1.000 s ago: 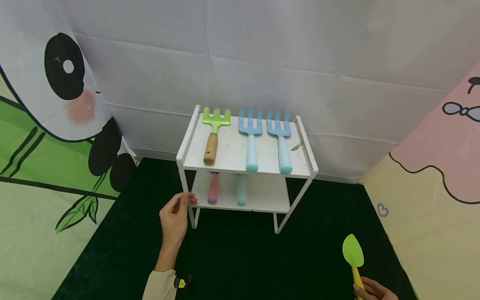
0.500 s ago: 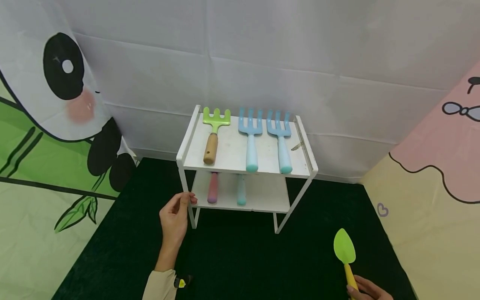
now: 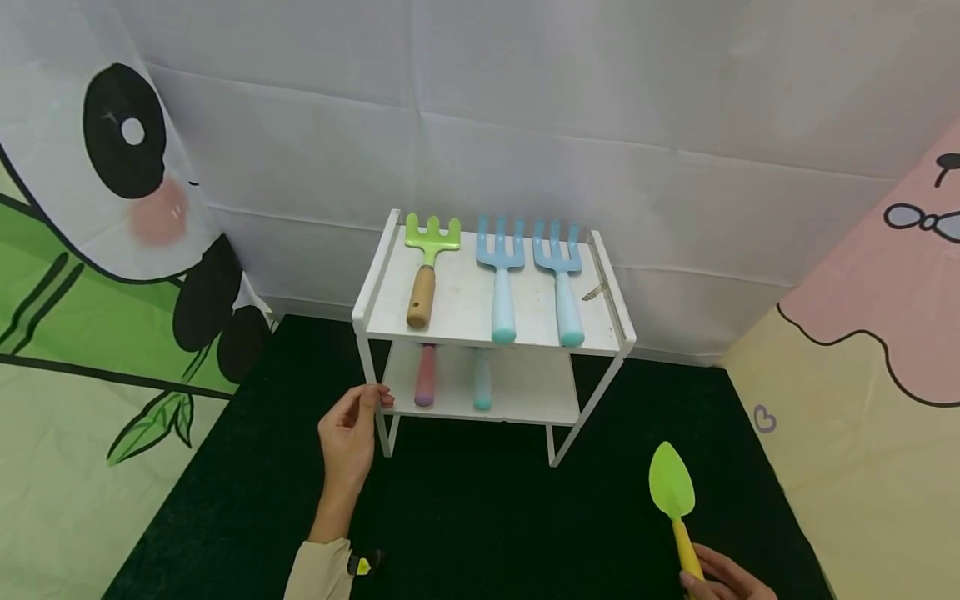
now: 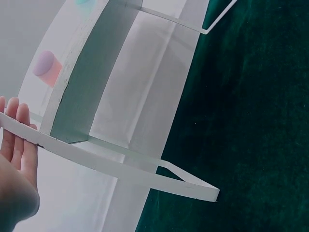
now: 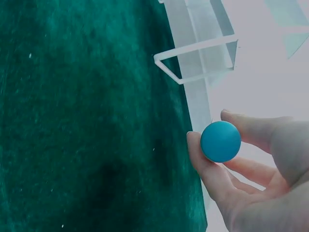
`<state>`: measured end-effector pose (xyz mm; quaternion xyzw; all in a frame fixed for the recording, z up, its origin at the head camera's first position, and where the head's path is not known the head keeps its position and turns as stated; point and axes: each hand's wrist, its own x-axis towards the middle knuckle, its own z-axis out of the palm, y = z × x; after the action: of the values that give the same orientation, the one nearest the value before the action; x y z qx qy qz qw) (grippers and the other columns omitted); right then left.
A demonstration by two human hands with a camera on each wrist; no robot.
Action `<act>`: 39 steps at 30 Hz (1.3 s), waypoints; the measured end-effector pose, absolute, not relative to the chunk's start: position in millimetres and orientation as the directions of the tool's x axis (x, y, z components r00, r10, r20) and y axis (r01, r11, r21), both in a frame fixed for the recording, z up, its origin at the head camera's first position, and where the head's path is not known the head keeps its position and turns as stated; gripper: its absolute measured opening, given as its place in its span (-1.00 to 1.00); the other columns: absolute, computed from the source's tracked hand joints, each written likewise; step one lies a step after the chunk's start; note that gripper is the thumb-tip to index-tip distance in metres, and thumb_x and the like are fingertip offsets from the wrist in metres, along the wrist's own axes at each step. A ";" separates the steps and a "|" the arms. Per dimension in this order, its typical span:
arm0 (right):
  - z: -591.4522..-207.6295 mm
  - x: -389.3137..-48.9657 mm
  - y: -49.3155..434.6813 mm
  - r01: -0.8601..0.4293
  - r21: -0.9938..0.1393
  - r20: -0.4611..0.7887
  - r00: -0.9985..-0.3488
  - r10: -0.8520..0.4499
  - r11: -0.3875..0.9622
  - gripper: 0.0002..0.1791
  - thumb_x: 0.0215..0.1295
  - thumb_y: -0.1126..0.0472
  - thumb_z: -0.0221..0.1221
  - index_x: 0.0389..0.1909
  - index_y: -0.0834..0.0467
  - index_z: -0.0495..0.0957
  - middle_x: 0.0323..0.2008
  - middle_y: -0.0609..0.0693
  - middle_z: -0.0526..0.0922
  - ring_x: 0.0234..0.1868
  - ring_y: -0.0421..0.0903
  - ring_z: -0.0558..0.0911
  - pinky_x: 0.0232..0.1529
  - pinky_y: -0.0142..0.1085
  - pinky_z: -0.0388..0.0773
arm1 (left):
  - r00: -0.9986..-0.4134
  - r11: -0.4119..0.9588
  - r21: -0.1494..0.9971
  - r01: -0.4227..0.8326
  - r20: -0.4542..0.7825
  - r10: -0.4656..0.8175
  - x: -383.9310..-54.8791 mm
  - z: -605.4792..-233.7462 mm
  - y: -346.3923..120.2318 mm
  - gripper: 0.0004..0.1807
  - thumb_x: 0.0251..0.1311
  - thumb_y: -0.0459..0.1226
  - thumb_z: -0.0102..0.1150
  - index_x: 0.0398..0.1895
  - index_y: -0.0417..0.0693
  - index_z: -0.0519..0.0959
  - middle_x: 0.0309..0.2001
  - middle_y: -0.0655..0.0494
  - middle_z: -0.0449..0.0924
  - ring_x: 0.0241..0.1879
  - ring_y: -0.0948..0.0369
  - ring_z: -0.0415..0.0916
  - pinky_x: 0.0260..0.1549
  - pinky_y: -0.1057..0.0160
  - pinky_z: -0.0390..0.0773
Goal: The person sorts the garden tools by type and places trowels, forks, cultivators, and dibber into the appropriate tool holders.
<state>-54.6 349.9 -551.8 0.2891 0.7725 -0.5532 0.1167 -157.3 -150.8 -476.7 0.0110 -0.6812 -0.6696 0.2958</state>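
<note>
A small white two-tier rack stands in the head view's middle. My left hand grips its front left leg, fingers behind the bar in the left wrist view. At lower right, my right hand holds a garden trowel by its yellow handle, green blade pointing up and away. The handle's round blue end faces the right wrist camera, between thumb and fingers. On the top tier lie a green hand fork with a wooden handle and two light blue hand forks.
On the lower tier, a pink handle and a light blue handle show, their heads hidden under the top tier. Dark green carpet covers the floor. A white cloth wall rises behind, with printed cloth walls at both sides.
The right hand has moved left and slightly up and forward with the trowel, nearer to the rack. The left hand has stayed at the rack's leg.
</note>
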 end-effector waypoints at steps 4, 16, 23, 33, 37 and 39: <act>-543.2 -49.8 339.7 0.553 -0.794 -0.473 -0.824 0.312 0.253 0.24 -0.31 -0.24 0.61 0.35 0.41 0.39 -0.11 0.14 0.75 -0.21 0.11 0.76 -0.23 -0.08 0.73 | -0.818 0.107 0.913 0.393 0.400 -0.412 -157.2 -476.6 -151.1 -0.73 0.55 -0.40 0.00 -0.19 -0.46 0.63 -0.27 -0.33 0.66 -0.27 0.27 0.64 -0.06 0.46 0.59; -521.0 -37.7 312.8 0.501 -0.827 -0.436 -0.858 0.271 0.254 -0.09 0.08 0.09 0.55 0.38 0.37 0.37 0.01 0.17 0.69 -0.10 0.11 0.75 -0.21 -0.16 0.72 | -0.823 0.099 0.916 0.389 0.394 -0.410 -157.8 -478.3 -152.3 -0.73 0.56 -0.39 -0.01 -0.18 -0.46 0.64 -0.28 -0.30 0.67 -0.26 0.27 0.63 -0.06 0.46 0.58; -510.4 -31.6 298.7 0.426 -0.862 -0.373 -0.900 0.226 0.275 -0.26 0.21 0.33 0.40 0.39 0.39 0.35 0.12 0.23 0.61 -0.10 -0.05 0.75 -0.16 -0.24 0.72 | -0.822 0.093 0.911 0.401 0.403 -0.403 -158.8 -479.4 -152.7 -0.73 0.55 -0.40 0.00 -0.19 -0.45 0.64 -0.29 -0.25 0.68 -0.27 0.28 0.64 -0.06 0.46 0.59; -493.4 -30.9 273.4 0.370 -0.871 -0.324 -0.927 0.187 0.322 -0.32 0.20 0.33 0.39 0.35 0.30 0.43 0.15 0.21 0.60 -0.11 -0.07 0.74 -0.16 -0.27 0.70 | -0.818 0.094 0.907 0.410 0.411 -0.403 -158.5 -479.5 -153.2 -0.74 0.55 -0.41 0.00 -0.19 -0.45 0.64 -0.29 -0.23 0.68 -0.27 0.28 0.63 -0.06 0.46 0.59; -488.5 -33.2 262.8 0.372 -0.883 -0.334 -0.926 0.174 0.287 -0.33 0.17 0.32 0.42 0.33 0.29 0.47 0.14 0.19 0.60 -0.08 -0.04 0.73 -0.12 -0.25 0.71 | -0.821 0.090 0.912 0.400 0.401 -0.408 -157.8 -478.9 -152.6 -0.73 0.55 -0.40 0.00 -0.19 -0.45 0.64 -0.29 -0.19 0.69 -0.27 0.28 0.63 -0.05 0.46 0.59; -486.6 -34.5 257.8 0.366 -0.890 -0.330 -0.929 0.169 0.273 -0.32 0.15 0.30 0.43 0.32 0.28 0.48 0.16 0.19 0.59 -0.06 -0.03 0.72 -0.11 -0.24 0.71 | -0.823 0.091 0.914 0.395 0.396 -0.408 -157.4 -478.3 -152.2 -0.73 0.56 -0.39 0.00 -0.18 -0.45 0.64 -0.29 -0.20 0.69 -0.27 0.28 0.64 -0.05 0.46 0.59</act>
<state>-34.5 257.8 -486.6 0.1684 0.7932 -0.5790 0.0851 -157.4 -152.2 -478.3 0.0049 -0.6760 -0.6740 0.2977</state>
